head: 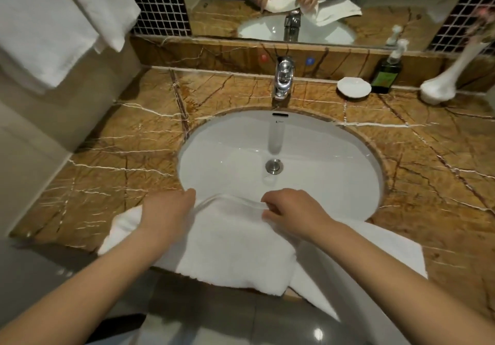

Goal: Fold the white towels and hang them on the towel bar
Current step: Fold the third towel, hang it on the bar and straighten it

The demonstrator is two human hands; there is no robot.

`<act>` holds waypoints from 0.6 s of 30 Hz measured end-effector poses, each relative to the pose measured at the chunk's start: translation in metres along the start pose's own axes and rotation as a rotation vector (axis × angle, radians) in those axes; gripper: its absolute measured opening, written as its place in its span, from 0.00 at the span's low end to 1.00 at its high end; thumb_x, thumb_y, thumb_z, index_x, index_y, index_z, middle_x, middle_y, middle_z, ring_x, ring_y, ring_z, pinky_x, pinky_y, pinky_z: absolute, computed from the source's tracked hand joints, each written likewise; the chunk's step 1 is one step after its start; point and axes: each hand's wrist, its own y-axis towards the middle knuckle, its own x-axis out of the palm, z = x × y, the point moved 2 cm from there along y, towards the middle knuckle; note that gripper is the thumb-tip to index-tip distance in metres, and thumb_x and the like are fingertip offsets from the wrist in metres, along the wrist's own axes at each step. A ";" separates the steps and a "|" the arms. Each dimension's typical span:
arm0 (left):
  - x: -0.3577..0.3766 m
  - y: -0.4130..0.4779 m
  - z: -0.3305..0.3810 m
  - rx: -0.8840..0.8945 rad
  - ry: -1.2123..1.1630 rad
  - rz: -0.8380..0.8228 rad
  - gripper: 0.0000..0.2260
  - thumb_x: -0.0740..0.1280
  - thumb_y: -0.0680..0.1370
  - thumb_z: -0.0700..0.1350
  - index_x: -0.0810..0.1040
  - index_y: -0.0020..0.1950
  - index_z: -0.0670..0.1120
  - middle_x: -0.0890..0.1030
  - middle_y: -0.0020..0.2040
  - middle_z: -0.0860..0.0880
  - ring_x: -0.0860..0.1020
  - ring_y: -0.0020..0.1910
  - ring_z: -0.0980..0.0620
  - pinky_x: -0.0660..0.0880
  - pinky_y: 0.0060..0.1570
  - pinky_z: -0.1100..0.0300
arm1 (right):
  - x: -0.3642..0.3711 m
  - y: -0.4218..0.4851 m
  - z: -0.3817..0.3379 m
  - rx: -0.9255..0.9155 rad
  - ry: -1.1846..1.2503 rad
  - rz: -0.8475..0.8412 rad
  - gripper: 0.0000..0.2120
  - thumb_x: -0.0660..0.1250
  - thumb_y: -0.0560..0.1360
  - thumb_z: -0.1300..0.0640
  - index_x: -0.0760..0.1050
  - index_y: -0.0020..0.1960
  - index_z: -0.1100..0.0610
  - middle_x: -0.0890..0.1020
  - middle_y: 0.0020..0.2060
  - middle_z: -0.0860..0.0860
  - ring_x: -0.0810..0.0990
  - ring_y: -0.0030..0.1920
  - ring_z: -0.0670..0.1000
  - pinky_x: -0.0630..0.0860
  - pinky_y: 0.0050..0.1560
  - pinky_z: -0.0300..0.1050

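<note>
A white towel lies across the near edge of the brown marble counter, draped over the front rim of the sink. My left hand rests palm down on the towel's left part, its fingers near the far edge. My right hand pinches the towel's far edge, which is lifted into a fold. Part of the towel hangs off the counter front. Other white towels hang at the upper left; the bar itself is out of sight.
A chrome faucet stands behind the basin. At the back right are a white soap dish, a dark soap bottle and a white vase. A mirror reflects the hands. Grey floor tiles lie below.
</note>
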 end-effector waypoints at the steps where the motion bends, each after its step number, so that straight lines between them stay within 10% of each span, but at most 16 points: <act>1: 0.004 -0.004 0.004 0.028 -0.004 0.132 0.17 0.56 0.76 0.40 0.71 0.64 0.46 0.80 0.49 0.46 0.79 0.50 0.43 0.73 0.48 0.53 | 0.003 -0.001 -0.003 -0.007 -0.048 0.050 0.15 0.62 0.73 0.55 0.59 0.32 0.52 0.68 0.29 0.47 0.68 0.36 0.54 0.66 0.41 0.47; 4: 0.028 -0.025 0.023 0.274 -0.169 0.350 0.24 0.56 0.72 0.42 0.71 0.69 0.46 0.75 0.64 0.39 0.75 0.62 0.40 0.66 0.64 0.43 | 0.016 -0.024 -0.007 0.029 -0.039 0.374 0.04 0.64 0.72 0.57 0.74 0.45 0.49 0.77 0.42 0.47 0.74 0.46 0.53 0.72 0.56 0.53; 7: 0.056 -0.045 0.038 0.436 -0.286 0.209 0.23 0.54 0.79 0.53 0.61 0.75 0.55 0.62 0.75 0.49 0.62 0.74 0.47 0.54 0.69 0.47 | 0.042 -0.063 -0.009 0.297 0.083 0.551 0.20 0.57 0.78 0.51 0.68 0.69 0.52 0.72 0.67 0.51 0.66 0.70 0.53 0.63 0.71 0.55; 11: 0.076 -0.045 0.038 0.376 -0.295 0.153 0.23 0.46 0.81 0.59 0.53 0.77 0.58 0.56 0.77 0.52 0.55 0.76 0.50 0.52 0.70 0.47 | 0.086 -0.102 0.010 0.597 0.103 0.368 0.33 0.37 0.77 0.38 0.53 0.77 0.50 0.58 0.76 0.51 0.52 0.76 0.52 0.46 0.75 0.54; 18: 0.080 -0.047 0.034 0.340 -0.302 0.127 0.24 0.44 0.81 0.60 0.51 0.77 0.58 0.55 0.78 0.51 0.53 0.76 0.50 0.50 0.70 0.47 | 0.085 -0.127 0.045 0.543 -0.138 0.231 0.28 0.41 0.80 0.40 0.59 0.76 0.49 0.62 0.75 0.51 0.56 0.75 0.52 0.48 0.72 0.56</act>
